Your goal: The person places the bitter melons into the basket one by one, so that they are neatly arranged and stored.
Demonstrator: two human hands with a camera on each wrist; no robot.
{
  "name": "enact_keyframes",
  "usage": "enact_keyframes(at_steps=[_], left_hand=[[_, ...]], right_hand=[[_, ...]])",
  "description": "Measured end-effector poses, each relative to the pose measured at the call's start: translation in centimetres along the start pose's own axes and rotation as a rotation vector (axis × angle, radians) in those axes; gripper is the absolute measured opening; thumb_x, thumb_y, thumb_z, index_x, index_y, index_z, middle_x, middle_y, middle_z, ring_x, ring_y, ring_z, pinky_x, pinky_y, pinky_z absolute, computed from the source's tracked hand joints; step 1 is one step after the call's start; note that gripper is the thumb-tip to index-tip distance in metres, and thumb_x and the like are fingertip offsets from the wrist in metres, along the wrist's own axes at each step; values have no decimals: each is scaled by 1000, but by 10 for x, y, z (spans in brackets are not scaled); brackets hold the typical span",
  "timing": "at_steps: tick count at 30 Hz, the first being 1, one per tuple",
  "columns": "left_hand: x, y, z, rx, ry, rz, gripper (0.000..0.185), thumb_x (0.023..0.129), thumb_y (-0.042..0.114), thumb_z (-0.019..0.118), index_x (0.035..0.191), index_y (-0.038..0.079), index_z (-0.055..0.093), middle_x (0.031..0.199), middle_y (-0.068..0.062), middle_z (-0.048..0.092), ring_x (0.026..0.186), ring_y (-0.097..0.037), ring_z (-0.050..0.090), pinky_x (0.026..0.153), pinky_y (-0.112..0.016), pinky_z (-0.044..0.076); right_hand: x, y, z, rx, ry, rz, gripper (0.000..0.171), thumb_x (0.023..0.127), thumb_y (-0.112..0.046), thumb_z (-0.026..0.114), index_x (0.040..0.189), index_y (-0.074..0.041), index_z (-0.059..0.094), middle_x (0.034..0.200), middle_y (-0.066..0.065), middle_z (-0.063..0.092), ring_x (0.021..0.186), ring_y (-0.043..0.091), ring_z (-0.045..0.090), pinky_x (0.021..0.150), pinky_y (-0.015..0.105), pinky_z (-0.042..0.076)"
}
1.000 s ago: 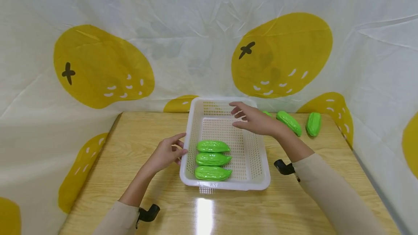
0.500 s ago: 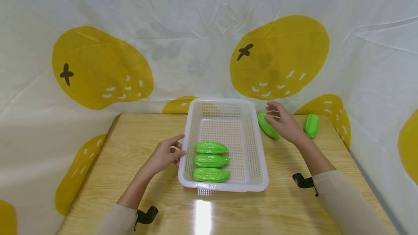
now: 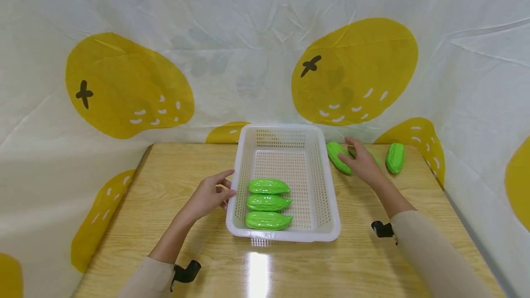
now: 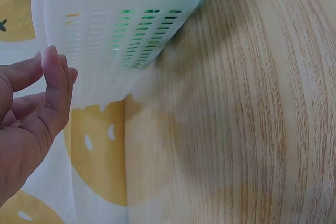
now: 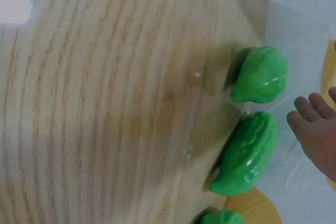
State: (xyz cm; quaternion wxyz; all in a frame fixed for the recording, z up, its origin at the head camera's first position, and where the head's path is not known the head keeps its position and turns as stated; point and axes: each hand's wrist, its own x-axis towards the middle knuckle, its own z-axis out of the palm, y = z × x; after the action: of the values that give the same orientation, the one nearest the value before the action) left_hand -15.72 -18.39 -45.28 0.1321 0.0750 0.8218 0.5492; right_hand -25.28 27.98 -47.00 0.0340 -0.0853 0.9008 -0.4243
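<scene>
Your right hand [image 3: 364, 163] hovers with an open grip, fingers relaxed, over the green toy gourds on the counter [image 3: 165, 183] to the right of the white basket [image 3: 331, 197]. One gourd [image 3: 337, 156] lies just beside your fingertips, between the hand and the basket wall; a second [image 3: 396, 157] lies farther right, apart from the hand. A third is mostly hidden under your hand. Your left hand [image 3: 209, 195] rests against the basket's left wall, fingers loosely curled and touching it, gripping nothing. Three more gourds [image 3: 268, 203] lie side by side in the near end of the basket.
</scene>
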Motion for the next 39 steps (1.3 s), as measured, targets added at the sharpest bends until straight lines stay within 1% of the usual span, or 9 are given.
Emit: enact_keyframes(at_steps=[6, 12, 16, 21, 26, 33, 39], left_hand=[[1, 0, -1, 3, 2, 0, 65, 96, 0, 70, 155, 3, 44, 108, -19, 61, 71, -19, 65, 64, -52, 65], [1, 2, -1, 3, -3, 2, 65, 96, 1, 70, 156, 3, 44, 108, -19, 60, 71, -19, 65, 65, -52, 65], [1, 3, -1, 2, -7, 5, 65, 97, 1, 70, 156, 2, 43, 108, -19, 60, 72, -19, 65, 66, -54, 65], [2, 2, 0, 0, -9, 7, 65, 97, 1, 70, 156, 2, 43, 108, -19, 60, 72, -19, 65, 65, -53, 65], [2, 3, 0, -3, -7, 8, 65, 97, 1, 70, 156, 3, 43, 107, -18, 59, 72, -19, 65, 65, -53, 65], [1, 3, 0, -12, -1, 12, 65, 97, 1, 70, 156, 2, 43, 107, -18, 60, 72, -19, 65, 62, -47, 65], [0, -1, 1, -4, -3, -4, 66, 96, 3, 71, 156, 3, 43, 106, -17, 60, 72, -18, 65, 62, -50, 65]], right_hand=[[10, 9, 7, -55, 11, 8, 75, 107, -28, 58, 163, 3, 17, 165, 31, 23, 150, 52, 27, 120, 68, 31], [17, 15, 10, -77, -22, 30, 78, 108, -32, 57, 163, 2, 14, 166, 32, 22, 151, 52, 25, 122, 67, 29], [19, 15, 10, -101, -34, 31, 79, 108, -32, 57, 163, 4, 14, 165, 32, 22, 150, 53, 25, 122, 67, 29], [23, 17, 12, -169, -50, 26, 77, 107, -29, 57, 161, 8, 16, 161, 36, 26, 148, 55, 27, 120, 69, 29], [28, 23, 16, -230, -55, 27, 78, 106, -26, 59, 160, 9, 16, 160, 38, 26, 147, 55, 27, 120, 69, 29], [31, 31, 23, -217, -53, -16, 81, 104, -21, 61, 159, 12, 13, 159, 40, 26, 146, 57, 28, 119, 70, 30], [30, 34, 29, -255, -61, -18, 85, 101, -24, 65, 157, 15, 14, 158, 42, 25, 145, 58, 26, 120, 71, 28]])
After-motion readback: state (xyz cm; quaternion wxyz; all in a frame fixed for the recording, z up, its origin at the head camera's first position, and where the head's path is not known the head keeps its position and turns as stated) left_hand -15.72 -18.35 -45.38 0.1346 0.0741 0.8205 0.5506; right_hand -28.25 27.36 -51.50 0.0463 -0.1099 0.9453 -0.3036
